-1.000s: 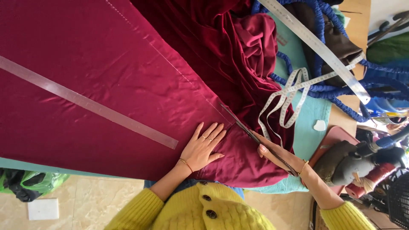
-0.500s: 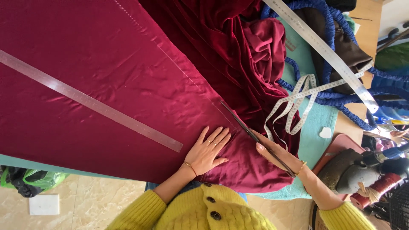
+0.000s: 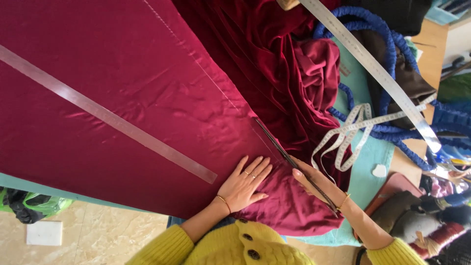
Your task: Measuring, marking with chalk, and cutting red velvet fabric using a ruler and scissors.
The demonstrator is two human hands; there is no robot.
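Because the red cloth [image 3: 147, 98] is smooth and slippery, it could slide while it is being cut, and then the cut would go crooked. At nine o'clock lies a green plastic bag [image 3: 27, 206] on the floor, and a flat white square [image 3: 44, 232] sits just beside it, at about eight o'clock; I cannot tell what it is. A long clear ruler [image 3: 108, 115] lies slanted across the cloth and could shift if the cloth gets pulled. The left hand [image 3: 244, 184], near six o'clock, lies flat on the cloth with its fingers spread out, gripping nothing. If it lifts, the cloth may bunch up. The right hand [image 3: 314, 184] has its fingers closed around the handles of the scissors [image 3: 289, 159], whose blades point toward eleven o'clock along a thin line on the cloth. The blades are close to the left fingers, so a slip could nick them. At one o'clock the loose dark red folds [image 3: 274, 64] could creep under the blades. A white tape measure [image 3: 343, 132] curls on the teal surface [image 3: 365, 167] at three o'clock, by a long metal ruler [image 3: 378, 73] and a blue rope [image 3: 373, 29]. A small white heart shape [image 3: 379, 171] lies at four o'clock.
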